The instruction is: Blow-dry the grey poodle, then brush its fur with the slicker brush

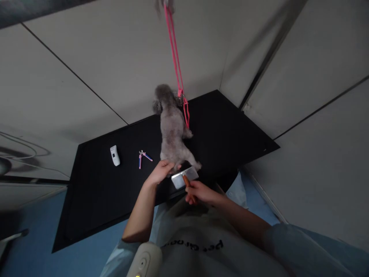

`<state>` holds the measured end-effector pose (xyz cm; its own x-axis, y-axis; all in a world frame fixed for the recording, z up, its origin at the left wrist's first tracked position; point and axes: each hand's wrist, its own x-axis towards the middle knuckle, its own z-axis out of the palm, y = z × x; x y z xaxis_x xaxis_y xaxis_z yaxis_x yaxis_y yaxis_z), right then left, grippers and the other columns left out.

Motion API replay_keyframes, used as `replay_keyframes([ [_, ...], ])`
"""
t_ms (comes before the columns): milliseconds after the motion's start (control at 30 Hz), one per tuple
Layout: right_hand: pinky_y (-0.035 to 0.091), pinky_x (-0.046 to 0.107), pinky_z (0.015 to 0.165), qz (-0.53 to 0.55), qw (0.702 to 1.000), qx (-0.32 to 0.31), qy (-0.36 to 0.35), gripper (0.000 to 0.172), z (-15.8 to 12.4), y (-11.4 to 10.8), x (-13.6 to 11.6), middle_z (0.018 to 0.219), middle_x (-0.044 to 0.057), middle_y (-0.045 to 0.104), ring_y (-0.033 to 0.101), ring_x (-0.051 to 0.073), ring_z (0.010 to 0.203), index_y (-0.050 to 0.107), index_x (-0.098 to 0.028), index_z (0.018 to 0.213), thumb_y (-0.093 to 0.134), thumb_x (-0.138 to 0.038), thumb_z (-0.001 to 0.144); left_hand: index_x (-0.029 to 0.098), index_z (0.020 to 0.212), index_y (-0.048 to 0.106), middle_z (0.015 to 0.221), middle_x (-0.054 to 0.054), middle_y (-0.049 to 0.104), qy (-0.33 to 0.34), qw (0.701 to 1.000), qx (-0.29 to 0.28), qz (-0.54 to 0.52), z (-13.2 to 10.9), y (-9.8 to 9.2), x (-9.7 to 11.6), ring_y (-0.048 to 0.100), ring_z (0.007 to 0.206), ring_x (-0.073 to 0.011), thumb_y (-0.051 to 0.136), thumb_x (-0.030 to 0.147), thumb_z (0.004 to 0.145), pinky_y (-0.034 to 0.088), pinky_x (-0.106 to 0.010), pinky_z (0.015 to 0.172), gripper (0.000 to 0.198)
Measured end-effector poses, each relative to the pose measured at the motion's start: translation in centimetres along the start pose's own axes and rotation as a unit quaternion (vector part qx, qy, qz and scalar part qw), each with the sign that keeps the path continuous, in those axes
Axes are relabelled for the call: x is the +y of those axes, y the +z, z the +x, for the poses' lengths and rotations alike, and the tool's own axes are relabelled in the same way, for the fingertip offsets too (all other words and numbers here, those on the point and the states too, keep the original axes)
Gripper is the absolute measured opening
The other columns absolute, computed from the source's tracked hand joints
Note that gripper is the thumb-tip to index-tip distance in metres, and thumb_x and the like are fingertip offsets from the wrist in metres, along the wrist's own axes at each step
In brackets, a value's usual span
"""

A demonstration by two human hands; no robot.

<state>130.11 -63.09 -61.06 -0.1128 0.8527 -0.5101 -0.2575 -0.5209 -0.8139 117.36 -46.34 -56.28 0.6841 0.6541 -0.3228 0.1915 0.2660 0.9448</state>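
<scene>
A small grey dog (172, 129) with short-clipped fur is on the black table (225, 130), its head toward the wall and its rear toward me. My left hand (162, 171) grips the dog at its hind end; whether it has a leg or the tail I cannot tell. In my right hand (198, 192) is the brown handle of a slicker brush (184, 177). The brush's wide silver back faces up, close to the dog's rear and my left fingertips. Its bristle side is hidden, so contact with the fur cannot be made out.
A pink leash (174, 50) runs from above down to the dog. Left of the dog lie nail clippers (144, 157) with pink and blue handles and a white clipper-like device (114, 155). Pale walls (86, 50) border the table's far side.
</scene>
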Motion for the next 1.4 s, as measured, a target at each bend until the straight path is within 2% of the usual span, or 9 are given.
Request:
replay_keyframes([
  [100,0.037,0.018,0.041,-0.004,0.998,-0.054,0.022,0.024,-0.1,0.0,0.6,0.067,0.002,0.069,0.059,0.009,0.047,0.052,-0.016,0.083,0.061,-0.039,0.083,0.011,0.068,0.066,0.064,-0.006,0.067,0.022,0.998,-0.022,0.049,-0.1,0.1,0.6,0.047,0.047,-0.0083,0.072,0.047,0.069,0.030,-0.020,0.045,0.037],
  [233,0.044,0.019,0.050,0.022,0.996,0.032,-0.081,0.022,-0.1,0.0,0.2,0.073,0.001,0.070,0.062,0.009,0.055,0.052,-0.017,0.090,0.063,-0.035,0.083,0.014,0.057,0.059,0.047,0.001,0.053,0.037,0.994,0.008,0.103,-0.2,0.3,1.0,0.037,0.041,-0.0065,0.068,0.051,0.072,0.023,-0.021,0.042,0.042],
  [400,0.036,0.019,0.042,-0.020,0.999,-0.037,0.000,0.024,0.1,0.0,0.0,0.066,0.001,0.066,0.057,0.009,0.048,0.050,-0.017,0.084,0.056,-0.040,0.086,0.013,0.059,0.061,0.054,-0.002,0.059,0.037,0.992,0.019,0.116,0.0,0.4,1.2,0.041,0.043,-0.0074,0.069,0.047,0.072,0.024,-0.021,0.043,0.037],
  [667,0.032,0.020,0.047,-0.102,0.983,0.118,-0.099,0.017,-1.6,-0.7,0.7,0.061,-0.007,0.052,0.041,0.007,0.046,0.044,-0.020,0.102,0.049,-0.031,0.090,0.013,0.073,0.068,0.062,-0.003,0.065,0.041,0.998,0.033,-0.021,-0.1,0.8,0.2,0.059,0.058,-0.0135,0.072,0.050,0.070,0.043,-0.023,0.056,0.037],
  [867,0.040,0.023,0.062,-0.173,0.966,-0.014,-0.193,0.043,-4.9,-0.1,-1.6,0.084,-0.002,0.058,0.050,0.011,0.069,0.058,-0.020,0.103,0.077,-0.030,0.066,0.011,0.098,0.066,0.083,-0.012,0.072,0.001,0.979,0.007,-0.204,-0.6,1.0,-0.5,0.067,0.077,-0.0211,0.058,0.068,0.075,0.050,-0.030,0.071,0.062],
  [967,0.043,0.027,0.066,-0.165,0.949,0.060,-0.262,0.018,-3.6,0.2,-5.0,0.078,0.000,0.062,0.054,0.014,0.070,0.064,-0.019,0.082,0.070,-0.033,0.072,0.013,0.085,0.065,0.072,-0.010,0.069,-0.002,0.969,0.001,-0.246,-0.6,1.1,-0.3,0.066,0.069,-0.0206,0.048,0.074,0.078,0.051,-0.030,0.065,0.064],
  [1133,0.048,0.034,0.076,-0.118,0.874,0.312,-0.353,0.015,-2.0,-1.1,-8.6,0.086,0.005,0.066,0.060,0.020,0.081,0.063,-0.022,0.085,0.061,-0.034,0.078,0.016,0.083,0.063,0.068,-0.006,0.067,0.004,0.951,0.016,-0.308,0.2,1.6,-0.1,0.068,0.068,-0.0194,0.058,0.061,0.081,0.055,-0.035,0.073,0.045],
  [1267,0.048,0.032,0.068,-0.103,0.897,0.255,-0.345,0.020,-1.2,-1.8,-9.2,0.074,0.002,0.061,0.057,0.018,0.071,0.059,-0.021,0.082,0.062,-0.039,0.075,0.014,0.087,0.063,0.075,-0.008,0.069,0.023,0.956,0.047,-0.288,0.9,2.0,-0.8,0.068,0.071,-0.0199,0.067,0.054,0.077,0.055,-0.034,0.073,0.042],
  [1400,0.046,0.029,0.066,-0.057,0.866,0.331,-0.370,0.023,-0.2,-2.0,-9.4,0.074,0.001,0.059,0.054,0.016,0.068,0.057,-0.020,0.083,0.058,-0.042,0.078,0.017,0.093,0.059,0.083,-0.007,0.070,0.119,0.971,0.074,-0.193,0.6,2.0,-1.5,0.068,0.079,-0.0192,0.074,0.044,0.073,0.053,-0.034,0.080,0.037],
])
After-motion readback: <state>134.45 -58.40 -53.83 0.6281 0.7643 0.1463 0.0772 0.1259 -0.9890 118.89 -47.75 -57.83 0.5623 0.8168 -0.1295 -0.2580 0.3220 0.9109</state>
